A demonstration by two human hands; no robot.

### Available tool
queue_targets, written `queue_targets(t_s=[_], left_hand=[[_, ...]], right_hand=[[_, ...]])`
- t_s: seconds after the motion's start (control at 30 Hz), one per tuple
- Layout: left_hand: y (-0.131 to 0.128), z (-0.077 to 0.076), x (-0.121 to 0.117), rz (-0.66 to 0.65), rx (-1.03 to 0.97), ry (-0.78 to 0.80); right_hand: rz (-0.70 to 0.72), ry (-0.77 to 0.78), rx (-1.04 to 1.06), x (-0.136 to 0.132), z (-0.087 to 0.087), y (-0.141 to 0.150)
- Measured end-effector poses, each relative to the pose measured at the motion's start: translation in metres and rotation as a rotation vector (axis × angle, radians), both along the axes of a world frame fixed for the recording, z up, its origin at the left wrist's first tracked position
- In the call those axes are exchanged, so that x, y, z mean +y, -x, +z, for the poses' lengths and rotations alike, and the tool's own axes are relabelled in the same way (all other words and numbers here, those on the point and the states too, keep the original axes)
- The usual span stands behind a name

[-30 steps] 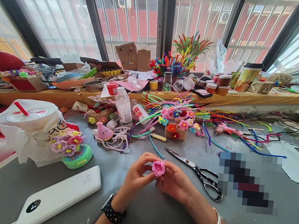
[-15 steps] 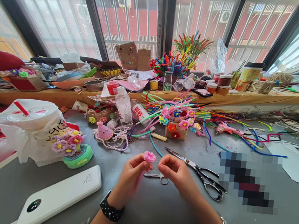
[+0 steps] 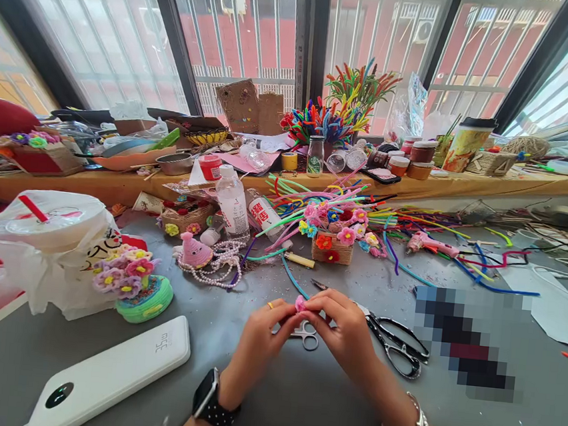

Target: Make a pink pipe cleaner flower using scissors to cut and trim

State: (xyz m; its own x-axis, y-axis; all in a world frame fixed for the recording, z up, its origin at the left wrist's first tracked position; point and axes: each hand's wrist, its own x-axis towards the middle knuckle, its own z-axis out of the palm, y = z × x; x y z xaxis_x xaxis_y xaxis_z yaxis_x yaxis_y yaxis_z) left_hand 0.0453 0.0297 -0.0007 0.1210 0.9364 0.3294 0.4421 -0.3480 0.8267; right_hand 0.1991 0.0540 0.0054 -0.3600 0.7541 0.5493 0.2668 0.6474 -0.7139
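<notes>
Between the fingertips of both hands is a small pink pipe-cleaner flower (image 3: 300, 303), mostly covered by the fingers. My left hand (image 3: 265, 335), with a ring on one finger, pinches it from the left. From the right, my right hand (image 3: 340, 329) closes thumb and fingers on it. Small silver scissors (image 3: 308, 336) lie on the table just beneath the hands, partly hidden. Large black-handled scissors (image 3: 397, 341) rest to the right, their blades partly behind my right hand.
A white power bank (image 3: 115, 374) lies at left, near a bagged drink cup (image 3: 53, 238) and a green crocheted piece with flowers (image 3: 145, 299). Farther back stand a flower basket (image 3: 334, 246), a water bottle (image 3: 232, 201) and a pink glue gun (image 3: 432, 244). A pixelated patch covers something at right.
My right hand, apart from the flower half a second ago, has come back to it. The flower has moved slightly right and turned, so its open face no longer shows.
</notes>
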Motion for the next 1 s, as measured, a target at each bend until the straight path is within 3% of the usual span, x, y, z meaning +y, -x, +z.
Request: queue_targets(t_s=[0.1, 0.23, 0.6, 1.0], left_hand=[[-0.002, -0.004, -0.001, 0.066, 0.197, -0.157], [-0.003, -0.005, -0.002, 0.040, 0.296, -0.207], [-0.002, -0.003, -0.002, -0.013, 0.241, -0.223], [-0.001, -0.004, -0.004, -0.072, 0.266, -0.206]], right_hand=[[-0.033, 0.000, -0.020, 0.000, -0.001, 0.001], [0.003, 0.010, -0.004, 0.001, -0.001, 0.000], [0.121, 0.085, -0.005, 0.005, 0.008, -0.009], [0.167, 0.129, 0.006, 0.006, 0.003, -0.012]])
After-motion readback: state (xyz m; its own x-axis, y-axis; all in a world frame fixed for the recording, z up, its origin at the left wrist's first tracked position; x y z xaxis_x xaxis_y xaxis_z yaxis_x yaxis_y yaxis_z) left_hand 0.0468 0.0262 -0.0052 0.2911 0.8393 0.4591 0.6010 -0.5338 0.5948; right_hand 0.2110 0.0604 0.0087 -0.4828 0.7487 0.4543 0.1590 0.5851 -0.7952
